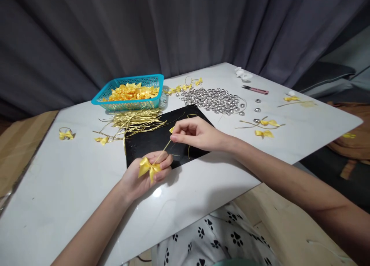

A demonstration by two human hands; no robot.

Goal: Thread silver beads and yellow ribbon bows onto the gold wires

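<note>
Over the white table (72,173), the half-curled left hand (142,184) holds a yellow satin bow (146,166) and the right hand (196,135) pinches its gold twist tie (165,146); one looped bow (66,135) looks done, but loose bows (133,92) (a big heap!) seem left in the blue basket (155,103).

Bow (144,167) is showing satiny yellow, wire (167,146) gold. Basket (127,104) is showing turquoise, bows (133,92) inside orange-yellow. Loose strands (135,119) are gleaming gold, beads (214,100) are shining silver. Mat (150,143) is looking black, worktop (81,173) white, snips (260,91) pink and black, curtain (185,27) dark grey. Cloth (202,245) is carrying black paw prints on white.
</note>
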